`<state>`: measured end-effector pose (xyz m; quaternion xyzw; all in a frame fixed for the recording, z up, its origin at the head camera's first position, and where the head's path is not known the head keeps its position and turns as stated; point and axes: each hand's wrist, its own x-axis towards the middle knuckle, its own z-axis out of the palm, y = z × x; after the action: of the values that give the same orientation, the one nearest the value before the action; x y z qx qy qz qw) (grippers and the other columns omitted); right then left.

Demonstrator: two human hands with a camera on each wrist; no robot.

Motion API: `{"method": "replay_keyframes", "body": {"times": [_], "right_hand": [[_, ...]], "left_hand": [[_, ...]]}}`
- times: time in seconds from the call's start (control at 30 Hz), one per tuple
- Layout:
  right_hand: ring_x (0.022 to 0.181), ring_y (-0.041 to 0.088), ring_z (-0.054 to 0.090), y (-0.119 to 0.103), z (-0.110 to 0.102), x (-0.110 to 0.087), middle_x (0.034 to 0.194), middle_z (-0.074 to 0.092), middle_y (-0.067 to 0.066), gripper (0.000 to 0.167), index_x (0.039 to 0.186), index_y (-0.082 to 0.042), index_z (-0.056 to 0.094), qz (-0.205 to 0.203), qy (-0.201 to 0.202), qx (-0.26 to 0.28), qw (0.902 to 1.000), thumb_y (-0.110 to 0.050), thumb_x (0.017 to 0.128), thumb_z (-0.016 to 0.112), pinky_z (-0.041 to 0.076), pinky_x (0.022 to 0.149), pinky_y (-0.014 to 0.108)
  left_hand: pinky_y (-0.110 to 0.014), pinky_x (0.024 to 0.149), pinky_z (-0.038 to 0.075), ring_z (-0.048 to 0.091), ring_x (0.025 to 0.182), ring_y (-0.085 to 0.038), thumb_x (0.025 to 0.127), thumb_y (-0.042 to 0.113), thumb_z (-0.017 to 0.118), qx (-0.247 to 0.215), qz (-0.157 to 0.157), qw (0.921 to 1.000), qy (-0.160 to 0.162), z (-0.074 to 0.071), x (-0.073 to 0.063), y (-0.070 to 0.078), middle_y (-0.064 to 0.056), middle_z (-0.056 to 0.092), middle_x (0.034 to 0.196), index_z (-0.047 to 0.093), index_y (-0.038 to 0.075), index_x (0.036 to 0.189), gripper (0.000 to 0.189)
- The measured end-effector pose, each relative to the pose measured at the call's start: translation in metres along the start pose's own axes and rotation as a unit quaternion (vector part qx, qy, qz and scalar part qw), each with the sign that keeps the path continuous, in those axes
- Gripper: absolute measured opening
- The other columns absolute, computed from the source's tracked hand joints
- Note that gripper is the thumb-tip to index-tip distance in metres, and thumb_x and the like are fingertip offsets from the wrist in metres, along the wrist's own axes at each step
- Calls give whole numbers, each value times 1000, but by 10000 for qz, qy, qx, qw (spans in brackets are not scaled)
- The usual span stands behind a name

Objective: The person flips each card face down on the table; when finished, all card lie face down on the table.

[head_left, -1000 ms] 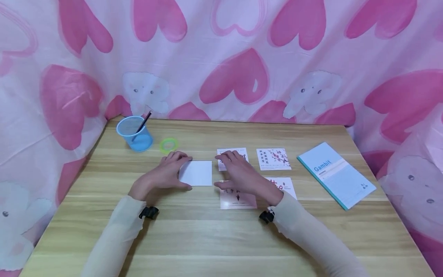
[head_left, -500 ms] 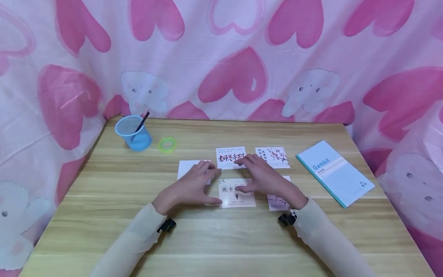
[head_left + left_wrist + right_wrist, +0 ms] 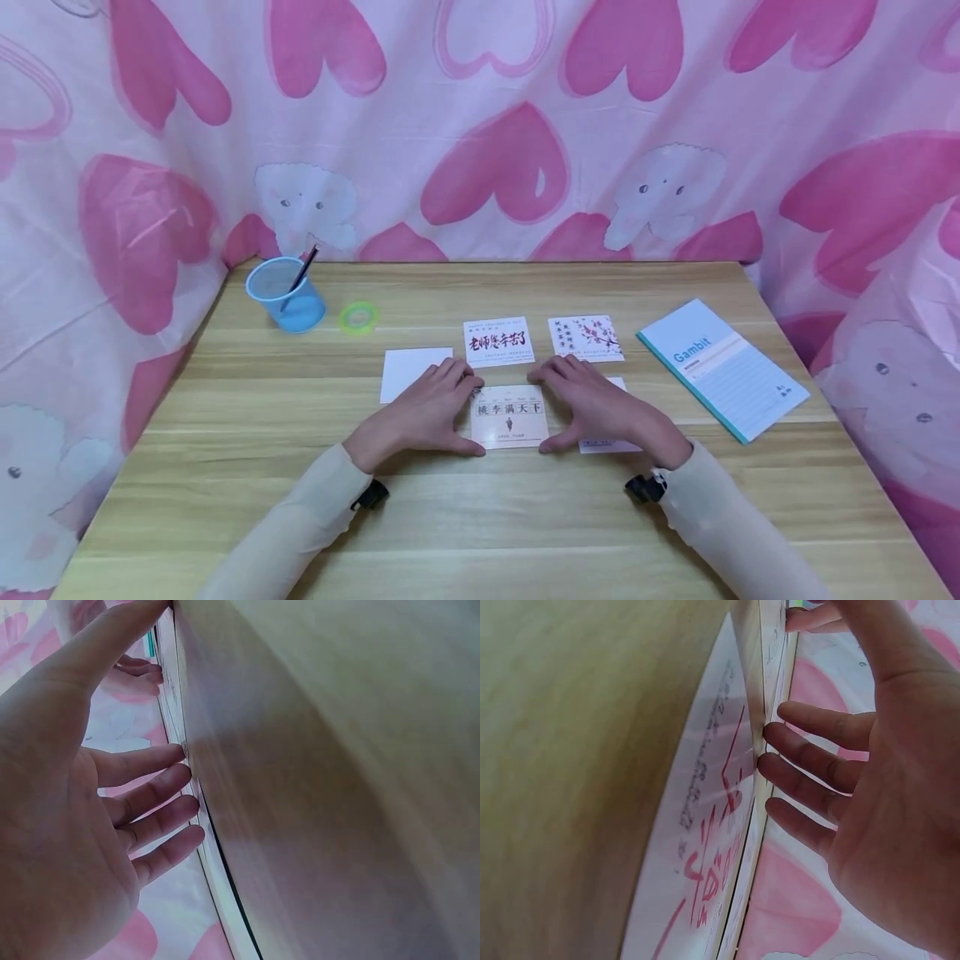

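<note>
A pale card (image 3: 510,423) with a row of dark characters lies flat on the wooden table, between both hands. My left hand (image 3: 422,408) spans its left side, thumb near the lower corner and fingertips near the upper one. On its right side, my right hand (image 3: 603,408) mirrors this. Fingers of the left hand (image 3: 75,787) look fairly straight in the left wrist view, fingertips at the table surface. The right hand (image 3: 900,802) appears likewise in the right wrist view, beside a card with red writing (image 3: 705,832). Whether the fingertips touch the middle card is hard to tell.
A blank white card (image 3: 405,373), a red-lettered card (image 3: 497,354) and a blossom card (image 3: 592,340) lie around. Another card (image 3: 607,446) is partly under the right hand. A blue cup (image 3: 288,296) with a pen, a green tape roll (image 3: 359,317) and a notebook (image 3: 723,367) stand farther out.
Both hands have left the blank white card and shifted right to the card with dark characters. The right hand moved farther right, then both settled at that card's two sides.
</note>
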<state>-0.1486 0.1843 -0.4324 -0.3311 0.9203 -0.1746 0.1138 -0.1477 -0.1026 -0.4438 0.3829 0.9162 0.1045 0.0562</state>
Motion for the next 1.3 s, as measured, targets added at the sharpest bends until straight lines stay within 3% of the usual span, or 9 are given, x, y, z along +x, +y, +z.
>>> {"method": "replay_keyframes", "body": {"times": [0.2, 0.43, 0.63, 0.83, 1.03, 1.17, 1.3], "right_hand": [[123, 17, 35, -2, 1, -1, 136, 42, 0, 97, 142, -12, 46, -5, -82, -56, 10000, -57, 65, 85, 25, 110, 46], [120, 16, 35, -2, 1, -1, 135, 41, -2, 99, 142, -11, 47, -82, -114, -164, 9998, -58, 64, 85, 28, 108, 44], [116, 14, 37, -1, 1, -1, 131, 42, -2, 93, 136, -11, 48, -118, -27, -228, 9997, -58, 64, 85, 33, 105, 41], [114, 13, 38, 0, 0, -2, 128, 43, -3, 93, 135, -13, 48, -123, 156, -237, 9995, -58, 63, 85, 36, 103, 39], [113, 12, 37, -2, -2, -2, 127, 42, -4, 93, 135, -14, 48, -318, 385, -93, 9987, -58, 62, 86, 38, 99, 37], [120, 13, 37, -3, -4, -3, 134, 40, -3, 99, 142, -13, 42, -458, 719, 469, 9952, -53, 63, 87, 40, 100, 40], [126, 16, 38, -1, -5, -6, 140, 37, -3, 110, 148, -18, 32, -381, 866, 1132, 9891, -51, 60, 90, 38, 103, 44]], "left_hand": [[-34, 91, 37, 37, 106, -17, 67, 72, 73, -54, 30, 9999, 118, 2, 0, 1, -2, 44, 119, 57, 5, 126, 90], [-33, 88, 37, 38, 106, -17, 67, 74, 69, 208, 25, 9996, 183, 1, 0, 3, -2, 46, 119, 57, 6, 124, 89], [-34, 89, 37, 38, 108, -17, 67, 72, 70, 59, -15, 9997, 242, -1, 0, 5, -2, 46, 121, 54, 6, 127, 89], [-36, 92, 37, 39, 110, -18, 69, 73, 69, 8, 140, 9993, 354, 1, 8, 9, -3, 47, 125, 52, 5, 133, 94], [-34, 91, 36, 38, 106, -18, 66, 72, 74, -28, 223, 9988, 438, 3, 18, 14, -3, 46, 120, 54, 6, 129, 93], [-31, 92, 36, 38, 104, -15, 64, 66, 79, -583, 86, 9973, 438, 1, 18, 14, -1, 45, 117, 51, 6, 128, 92], [-30, 93, 36, 38, 105, -14, 64, 59, 83, -1451, -47, 9884, 437, -4, 16, 13, 1, 43, 118, 47, 8, 131, 92]]}}
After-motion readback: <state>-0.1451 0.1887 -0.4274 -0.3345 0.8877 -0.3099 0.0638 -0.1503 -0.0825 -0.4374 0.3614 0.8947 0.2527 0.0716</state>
